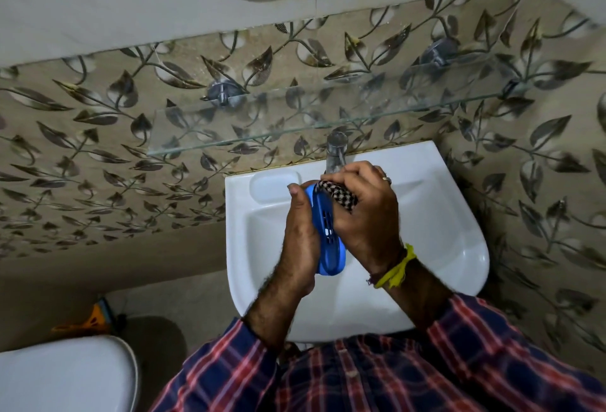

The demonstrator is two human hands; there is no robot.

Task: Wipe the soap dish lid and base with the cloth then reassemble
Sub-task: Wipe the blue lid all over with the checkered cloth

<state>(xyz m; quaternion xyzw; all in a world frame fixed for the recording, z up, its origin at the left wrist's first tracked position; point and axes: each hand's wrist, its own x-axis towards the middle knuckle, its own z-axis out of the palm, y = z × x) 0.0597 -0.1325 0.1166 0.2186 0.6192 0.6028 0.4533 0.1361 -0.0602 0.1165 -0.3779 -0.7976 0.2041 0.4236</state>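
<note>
Over the white ceramic basin [452, 241], the left hand [300, 241] is cupping the blue slotted plastic soap dish piece [326, 234] on edge, fingers wrapped round its back and thumb at the top. It is looking light, rigid and likely slick, so gripping the rim seems safest. The right hand [367, 214] is pressing the soft black-and-white checked cloth [341, 196] against its slotted face, fingers closed around the bunched fabric.

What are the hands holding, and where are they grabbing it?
The left hand grips the blue soap dish along its long edge. The right hand holds the bunched checked cloth.
</note>
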